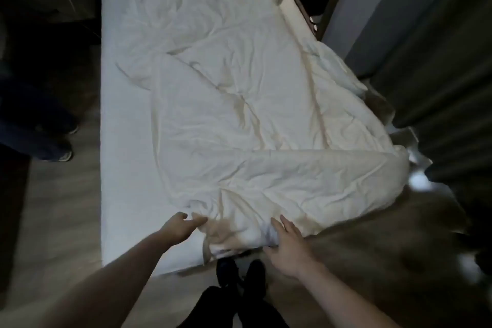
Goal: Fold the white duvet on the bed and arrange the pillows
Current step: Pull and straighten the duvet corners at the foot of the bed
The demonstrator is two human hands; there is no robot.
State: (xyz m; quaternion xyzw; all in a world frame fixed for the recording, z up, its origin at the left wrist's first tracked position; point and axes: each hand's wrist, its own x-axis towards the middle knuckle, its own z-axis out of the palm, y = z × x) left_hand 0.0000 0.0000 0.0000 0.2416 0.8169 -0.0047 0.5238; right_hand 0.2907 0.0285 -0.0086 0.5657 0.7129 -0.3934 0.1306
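Both forearms bare, no sleeves visible. Dark trousers [226,309]. Black shoes [241,273]. No rings or watch seen.

White duvet [239,120], plain, no pattern, w/ warm cream-yellow tint in its creases. Bed [125,168] sheet under it is plain white w/ a cooler bluish cast. Floor [58,208] is grey-brown wood grain. Curtain [439,74] at right is dark grey-green. My shoes [241,271] and trousers are black.
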